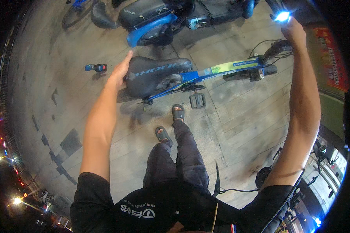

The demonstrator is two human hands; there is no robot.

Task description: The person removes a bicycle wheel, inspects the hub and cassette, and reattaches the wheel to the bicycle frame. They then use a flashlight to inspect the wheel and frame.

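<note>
A bicycle with a blue and yellow-green frame (221, 70) stands across in front of me, its handlebar end to the right. My left hand (122, 70) rests against the rear edge of the wide black saddle (155, 75), fingers stretched out along it. My right hand (294, 33) is closed at the handlebar; the grip itself is mostly hidden by the hand. A bright white-blue light (282, 16) glares beside its fingers. Black cables curve by the dark stem (274, 51). Below the frame a flat pedal (197, 101) sticks out toward my sandalled feet.
A parked scooter with a black seat (144, 14) and blue body stands beyond the bicycle. Small blue and dark objects (96, 68) lie on the paved ground, left of the saddle. A red banner (330, 58) hangs at right. More parked vehicles (319, 149) are at lower right.
</note>
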